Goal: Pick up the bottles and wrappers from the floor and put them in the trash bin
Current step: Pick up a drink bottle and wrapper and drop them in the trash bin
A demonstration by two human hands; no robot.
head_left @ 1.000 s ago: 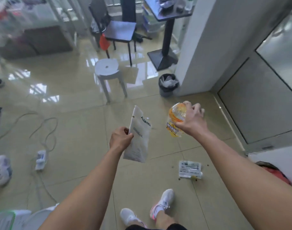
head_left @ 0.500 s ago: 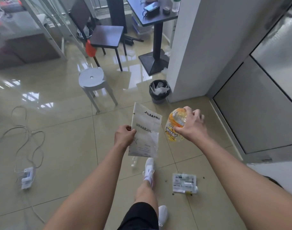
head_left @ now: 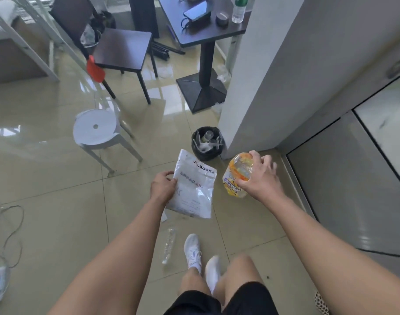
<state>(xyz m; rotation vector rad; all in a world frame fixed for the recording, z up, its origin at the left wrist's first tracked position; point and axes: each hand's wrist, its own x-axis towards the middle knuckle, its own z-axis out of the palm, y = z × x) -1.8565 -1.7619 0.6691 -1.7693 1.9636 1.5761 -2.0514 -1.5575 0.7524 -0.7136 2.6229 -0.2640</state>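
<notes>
Trash bin [head_left: 207, 153] just ahead; my left hand [head_left: 162, 186] pinches the wrapper [head_left: 194, 189], right hand [head_left: 260, 178] clasps the orange bottle [head_left: 236, 176] — I'd release both only directly over its rim.

A white stool [head_left: 95, 130] is set near a dark chair [head_left: 122, 48]; a phone [head_left: 196, 11] is laid on the pedestal table [head_left: 235, 30].
</notes>
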